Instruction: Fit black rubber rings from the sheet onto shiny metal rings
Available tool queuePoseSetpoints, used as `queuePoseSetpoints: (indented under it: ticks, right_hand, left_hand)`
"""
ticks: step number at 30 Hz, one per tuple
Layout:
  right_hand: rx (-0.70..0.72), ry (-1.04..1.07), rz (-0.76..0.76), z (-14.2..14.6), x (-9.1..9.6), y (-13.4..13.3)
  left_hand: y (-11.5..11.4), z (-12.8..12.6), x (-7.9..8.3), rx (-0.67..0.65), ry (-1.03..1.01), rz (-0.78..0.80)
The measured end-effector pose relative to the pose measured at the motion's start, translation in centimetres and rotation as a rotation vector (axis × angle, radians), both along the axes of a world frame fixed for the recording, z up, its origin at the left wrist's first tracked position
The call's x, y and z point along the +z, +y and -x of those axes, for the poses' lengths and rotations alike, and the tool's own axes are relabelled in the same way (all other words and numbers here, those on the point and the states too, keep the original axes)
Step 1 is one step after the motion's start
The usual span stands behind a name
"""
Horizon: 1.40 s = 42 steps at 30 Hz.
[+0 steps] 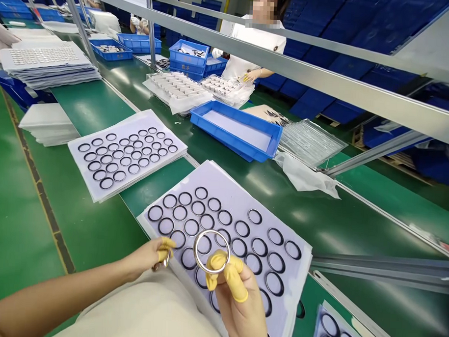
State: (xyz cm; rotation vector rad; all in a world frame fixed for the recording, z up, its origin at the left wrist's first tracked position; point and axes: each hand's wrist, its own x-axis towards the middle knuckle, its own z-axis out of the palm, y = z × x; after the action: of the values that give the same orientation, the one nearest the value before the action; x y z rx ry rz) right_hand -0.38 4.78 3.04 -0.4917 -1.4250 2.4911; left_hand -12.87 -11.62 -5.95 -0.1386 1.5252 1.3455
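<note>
One round, shiny silver ring (195, 250) rises from the right hand (238, 292), pinched at its lower rim by yellow-covered fingertips (236, 284), its open face toward the wearer. Beneath this grip lies a white sheet (231, 183) bearing dark-edged rings (282, 287); leftward, apart, the left hand (151, 257) curls around a small shiny piece (166, 261).

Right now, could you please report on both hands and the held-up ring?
Right hand: pinching silver ring, raised over ring-covered sheet. Left hand: near the sheet's edge, something shiny at its fingers, unclear what. View of the ring: mostly unobstructed.
</note>
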Motion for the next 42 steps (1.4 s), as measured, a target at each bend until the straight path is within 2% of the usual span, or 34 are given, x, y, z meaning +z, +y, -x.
queuePoseSetpoints:
  ticks: [1,2,4,5,6,9,11,13,15,17,20,25,26,29,30,32,38,42]
  right_hand:
    - [0.002,0.006,-0.086,0.2,-0.4,0.3]
    - [-0.006,-0.003,-0.251,0.6,-0.9,0.8]
    - [-0.053,-0.061,-0.719,1.9,-2.7,2.4]
    - [-0.1,-0.138,-1.045,2.8,-3.9,3.7]
    - [-0.142,-0.19,-1.166,3.8,-5.1,5.1]
    - [-0.214,-0.338,-1.328,6.6,-8.8,10.3]
    - [-0.234,-0.415,-1.395,7.8,-10.6,13.5]
    - [-0.241,-0.464,-1.433,8.4,-11.7,15.7]
    - [-0.239,-0.485,-1.442,8.5,-12.2,16.5]
    - [-0.226,-0.473,-1.424,8.5,-12.1,15.8]
    - [-0.154,-0.376,-1.337,8.0,-10.7,12.3]
    - [0.14,-0.116,-1.038,5.4,-5.1,5.1]
    - [0.17,-0.063,-0.947,4.9,-3.9,4.1]
    - [0.167,0.071,-0.481,3.6,-1.6,2.3]
    - [0.155,0.081,-0.365,3.4,-1.2,2.0]
    - [0.148,0.052,-0.246,3.2,-0.9,1.6]
    - [0.163,0.01,-0.076,3.4,-1.2,1.0]
    - [0.171,0.039,-0.007,3.8,-1.1,0.2]
  left_hand:
    - [-0.9,-0.5,-0.8,-0.015,-0.07,-0.003]
    - [-1.8,-0.9,-1.3,-0.006,-0.144,-0.031]
    - [-3.0,-1.3,-1.5,0.05,-0.255,-0.11]
    - [-3.4,-1.2,-1.2,0.089,-0.28,-0.144]
    - [-3.5,-1.1,-0.7,0.126,-0.282,-0.173]
    - [-3.3,-0.4,1.2,0.217,-0.247,-0.25]
    - [-2.9,0.0,2.3,0.272,-0.241,-0.305]
    - [-2.4,0.1,3.1,0.319,-0.246,-0.363]
    - [-1.8,0.2,3.7,0.356,-0.255,-0.429]
    - [-1.2,0.2,4.5,0.38,-0.269,-0.495]
    - [-0.1,0.4,6.3,0.404,-0.293,-0.594]
    - [1.4,0.7,9.5,0.34,-0.314,-0.731]
    - [1.6,0.8,10.0,0.322,-0.315,-0.741]
    - [1.8,0.7,10.8,0.279,-0.324,-0.738]
    - [1.8,0.7,10.9,0.267,-0.325,-0.735]
    - [1.7,0.6,10.9,0.247,-0.332,-0.731]
    - [1.0,0.8,11.3,0.16,-0.305,-0.734]
    - [0.6,0.8,11.5,0.171,-0.263,-0.706]
